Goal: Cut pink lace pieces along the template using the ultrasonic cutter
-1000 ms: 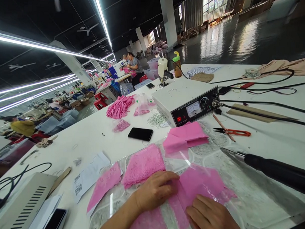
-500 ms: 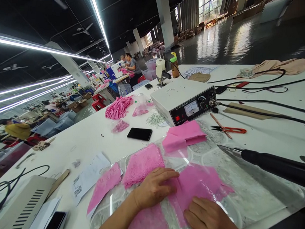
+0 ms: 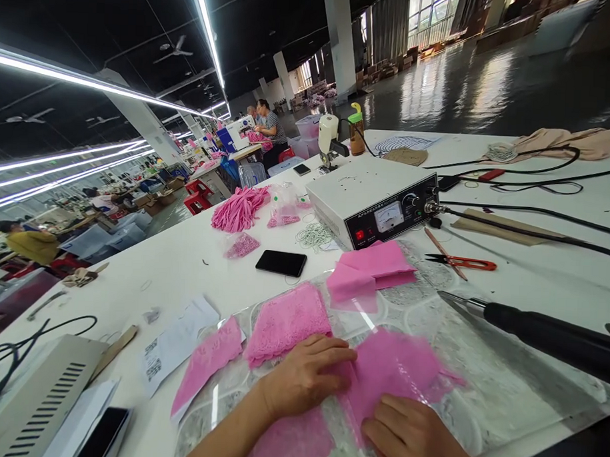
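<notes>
On our white table (image 3: 223, 279), a clear bag (image 3: 284, 200) holds pink pieces (image 3: 284, 219); our left hand (image 3: 310, 374) and right hand (image 3: 405, 432), half-curled, press pink fabric (image 3: 393, 361); whether pinching, we cannot tell.

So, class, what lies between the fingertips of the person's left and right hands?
In the head view, pink cloth spans the stretch between the fingertips of the left hand and the right hand.
</notes>
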Motion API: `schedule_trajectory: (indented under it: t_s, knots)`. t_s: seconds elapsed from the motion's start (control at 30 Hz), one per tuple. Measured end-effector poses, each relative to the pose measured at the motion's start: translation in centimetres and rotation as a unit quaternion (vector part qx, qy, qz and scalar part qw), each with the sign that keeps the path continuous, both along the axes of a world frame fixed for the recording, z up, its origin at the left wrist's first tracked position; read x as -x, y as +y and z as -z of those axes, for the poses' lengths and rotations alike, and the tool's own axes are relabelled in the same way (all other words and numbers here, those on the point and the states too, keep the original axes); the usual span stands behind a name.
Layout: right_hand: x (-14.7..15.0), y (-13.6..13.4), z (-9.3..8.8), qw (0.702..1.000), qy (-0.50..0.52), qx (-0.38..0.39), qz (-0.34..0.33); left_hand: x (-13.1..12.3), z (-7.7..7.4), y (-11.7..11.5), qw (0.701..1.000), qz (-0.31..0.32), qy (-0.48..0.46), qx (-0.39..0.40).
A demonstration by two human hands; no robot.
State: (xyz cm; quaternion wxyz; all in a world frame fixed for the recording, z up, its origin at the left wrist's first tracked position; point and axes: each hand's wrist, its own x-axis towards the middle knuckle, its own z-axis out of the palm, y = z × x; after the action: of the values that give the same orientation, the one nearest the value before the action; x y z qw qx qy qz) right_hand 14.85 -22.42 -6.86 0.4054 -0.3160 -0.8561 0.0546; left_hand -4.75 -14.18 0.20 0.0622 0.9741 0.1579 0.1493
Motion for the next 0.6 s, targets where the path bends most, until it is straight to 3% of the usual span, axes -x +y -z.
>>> schedule_trajectory:
  t_s: [0.2, 0.37, 0.47, 0.6]
  knots:
    - [0.6, 0.2, 0.5, 1.0, 0.007, 0.004, 0.01, 0.4, 0.1, -0.3, 1.0, 0.013, -0.009, -0.021]
    - [-2.2, 0.6, -1.2, 0.999, 0.012, 0.026, 0.017, 0.8, 0.0, -0.5, 0.999, 0.026, 0.012, 0.014]
    - [-5.4, 1.4, -2.5, 0.995, 0.035, 0.03, 0.092, 0.8, -0.2, -0.8, 0.999, 0.023, 0.012, 0.037]
    - [-8.7, 2.4, -3.1, 0.981, -0.009, 0.011, 0.193, 0.3, -0.5, -1.5, 0.998, 0.016, 0.023, 0.058]
